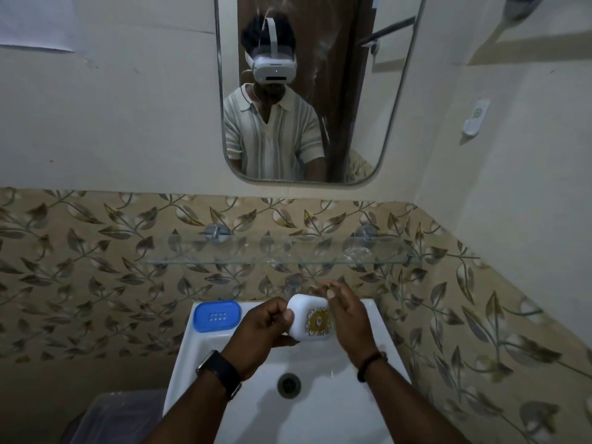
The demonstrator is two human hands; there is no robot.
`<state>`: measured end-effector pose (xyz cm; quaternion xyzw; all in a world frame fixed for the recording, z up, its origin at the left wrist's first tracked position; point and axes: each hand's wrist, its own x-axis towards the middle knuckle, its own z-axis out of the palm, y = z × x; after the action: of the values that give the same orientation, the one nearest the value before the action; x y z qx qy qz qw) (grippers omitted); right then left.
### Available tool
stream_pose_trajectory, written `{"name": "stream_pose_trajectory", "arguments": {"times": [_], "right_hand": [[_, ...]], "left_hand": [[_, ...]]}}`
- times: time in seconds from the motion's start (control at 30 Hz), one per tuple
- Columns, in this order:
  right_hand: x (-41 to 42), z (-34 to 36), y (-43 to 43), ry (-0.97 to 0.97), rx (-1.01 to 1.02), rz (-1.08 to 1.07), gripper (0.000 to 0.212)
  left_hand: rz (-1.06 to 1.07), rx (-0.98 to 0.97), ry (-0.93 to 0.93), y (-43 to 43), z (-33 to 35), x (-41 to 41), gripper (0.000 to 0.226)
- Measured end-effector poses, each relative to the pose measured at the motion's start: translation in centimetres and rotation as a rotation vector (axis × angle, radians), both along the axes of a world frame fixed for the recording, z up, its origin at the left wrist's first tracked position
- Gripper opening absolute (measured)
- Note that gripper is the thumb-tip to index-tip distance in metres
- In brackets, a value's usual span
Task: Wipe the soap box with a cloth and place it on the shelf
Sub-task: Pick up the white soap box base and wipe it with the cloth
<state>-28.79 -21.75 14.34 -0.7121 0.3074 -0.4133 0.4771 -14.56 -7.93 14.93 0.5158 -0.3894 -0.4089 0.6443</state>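
Both my hands hold a white soap box (306,315) with a round gold emblem on its face above the white sink (320,411). My left hand (262,328) grips its left end, thumb on top. My right hand (349,318) presses against its right end, thumb at the upper edge and fingers loosely spread. No cloth shows in either hand. The glass shelf (282,259) runs along the leaf-patterned tiles just above, with nothing standing on it.
A blue soap dish (217,316) sits on the sink's back left corner. The tap (292,285) is behind the box, the drain (289,385) below it. A mirror (368,91) hangs above. A grey bin (121,415) stands at lower left.
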Motion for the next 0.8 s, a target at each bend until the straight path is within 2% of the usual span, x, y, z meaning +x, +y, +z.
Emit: {"name": "stream_pose_trajectory", "arguments": {"times": [0.07, 0.17, 0.2, 0.3, 0.43, 0.5, 0.6, 0.63, 0.7, 0.8], "right_hand": [[-0.7, -0.3, -0.9, -0.082, 0.261, 0.016, 0.015], [-1.1, -0.4, -1.1, -0.168, 0.607, 0.138, 0.011], [-1.2, -0.4, -1.2, -0.176, 0.646, 0.154, 0.009], [-1.1, -0.4, -1.4, -0.206, 0.609, 0.147, 0.008], [-0.9, -0.6, -1.4, -0.229, 0.581, 0.105, 0.011], [-0.8, -1.0, -1.3, -0.218, 0.588, 0.083, 0.018], [-0.6, -1.0, -0.6, -0.25, 0.545, -0.021, 0.02], [-0.5, -1.0, -0.2, -0.26, 0.512, -0.068, 0.021], [-0.1, -0.9, 0.6, -0.271, 0.443, -0.135, 0.023], [0.5, -1.2, 1.9, -0.238, 0.316, -0.162, 0.024]], "left_hand": [[-0.036, -0.008, -0.175, 0.2, 0.5, 0.7, 0.031], [-0.074, 0.023, -0.602, 0.4, 0.9, 1.9, 0.021], [-0.088, 0.026, -0.687, 0.4, 0.9, 2.3, 0.016], [-0.081, -0.033, -0.791, 0.4, 1.0, 3.1, 0.009], [-0.013, -0.107, -0.932, 0.3, 0.6, 3.4, 0.017], [-0.018, -0.093, -0.866, 0.3, 0.3, 3.4, 0.018], [0.043, -0.045, -0.646, 0.3, -0.5, 2.8, 0.012], [0.091, -0.029, -0.535, 0.3, -0.7, 2.4, 0.014], [0.16, 0.009, -0.195, 0.2, -1.1, 1.5, 0.02], [0.15, 0.078, 0.296, 0.2, -1.4, 0.5, 0.024]]}}
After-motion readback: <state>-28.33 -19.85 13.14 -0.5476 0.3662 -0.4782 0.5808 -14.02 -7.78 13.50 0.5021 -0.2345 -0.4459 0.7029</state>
